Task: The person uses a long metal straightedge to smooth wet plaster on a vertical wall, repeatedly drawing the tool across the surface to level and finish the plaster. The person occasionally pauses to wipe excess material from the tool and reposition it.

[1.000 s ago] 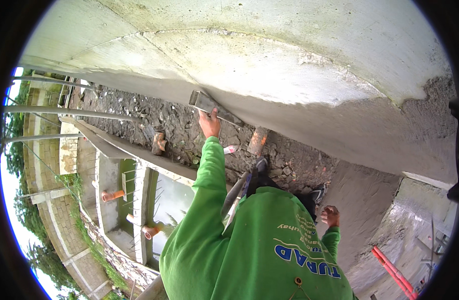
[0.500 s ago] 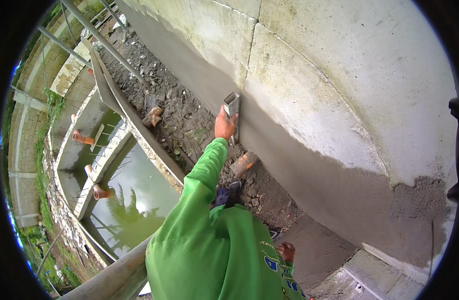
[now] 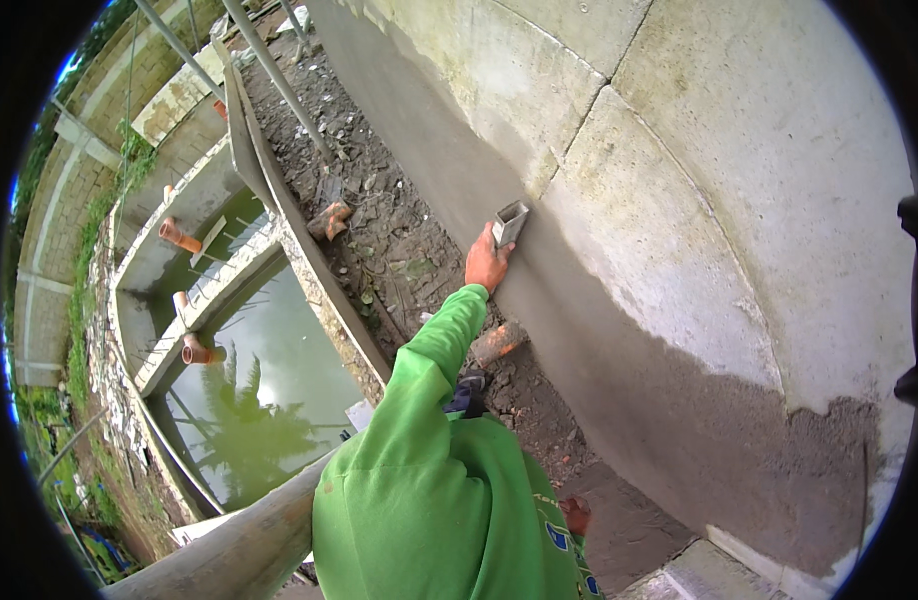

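My left hand point(image 3: 488, 262), at the end of a green sleeve point(image 3: 434, 340), is wrapped round a hollow rectangular metal tube point(image 3: 511, 224). The tube's open end points up, close against the band of wet grey mortar point(image 3: 549, 290) on the wall; its lower part is hidden by my hand and sleeve. My right hand point(image 3: 577, 513) is low beside my body, above a patch of grey mortar point(image 3: 619, 530). It is smeared and partly covered by my clothing, so its fingers do not show clearly.
A pale concrete wall point(image 3: 739, 130) rises on the right. Rubble ground point(image 3: 379, 210) with an orange pipe stub point(image 3: 499, 343) runs beside it. At left lies a pool of green water point(image 3: 279, 400) behind a concrete rim point(image 3: 324, 300). A thick round pole point(image 3: 229, 540) crosses the lower left.
The view has turned, shifting the wall and pool. My left hand and the tube have moved slightly along the wall, and the tube tilts differently. My right hand has drawn partly behind my clothing.
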`<state>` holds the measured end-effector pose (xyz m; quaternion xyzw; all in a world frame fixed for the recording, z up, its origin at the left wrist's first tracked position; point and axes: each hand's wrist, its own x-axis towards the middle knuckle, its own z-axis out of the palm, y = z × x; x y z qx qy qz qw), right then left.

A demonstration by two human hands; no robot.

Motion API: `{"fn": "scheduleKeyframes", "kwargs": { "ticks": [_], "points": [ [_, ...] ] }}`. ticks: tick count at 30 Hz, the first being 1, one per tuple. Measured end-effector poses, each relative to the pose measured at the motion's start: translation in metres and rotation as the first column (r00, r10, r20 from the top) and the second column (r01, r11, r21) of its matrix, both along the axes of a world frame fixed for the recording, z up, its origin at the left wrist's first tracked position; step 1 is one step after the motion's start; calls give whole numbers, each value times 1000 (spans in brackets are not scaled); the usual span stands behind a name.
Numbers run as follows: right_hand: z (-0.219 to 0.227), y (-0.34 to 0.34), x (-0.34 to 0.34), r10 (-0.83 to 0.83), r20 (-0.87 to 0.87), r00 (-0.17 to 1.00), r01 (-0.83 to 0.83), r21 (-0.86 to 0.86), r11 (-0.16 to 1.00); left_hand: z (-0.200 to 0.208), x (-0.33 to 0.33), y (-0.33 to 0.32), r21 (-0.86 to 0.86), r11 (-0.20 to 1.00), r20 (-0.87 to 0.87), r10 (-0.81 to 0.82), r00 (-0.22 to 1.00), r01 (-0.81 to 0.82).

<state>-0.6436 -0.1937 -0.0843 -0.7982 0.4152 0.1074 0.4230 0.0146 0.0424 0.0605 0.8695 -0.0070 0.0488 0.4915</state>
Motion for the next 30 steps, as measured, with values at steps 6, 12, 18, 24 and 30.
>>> {"fn": "scheduleKeyframes", "kwargs": {
  "ticks": [6,12,18,24,30],
  "points": [
    [50,28,20,-332,-132,934,356,433,828,11,-6,5,2,999,-5,40,999,-40],
    [62,36,27,-384,-151,911,408,453,792,-4,-3,3,23,998,28,51,998,-52],
    [84,30,43,-431,-181,884,465,437,770,-1,-3,2,2,1000,2,30,1000,-30],
    [91,31,46,-438,-189,879,475,431,767,2,-3,6,-27,1000,-18,13,1000,-13],
    [52,31,13,-422,-140,896,427,534,730,10,-3,4,-30,1000,-49,3,999,-5]
  ]
}}
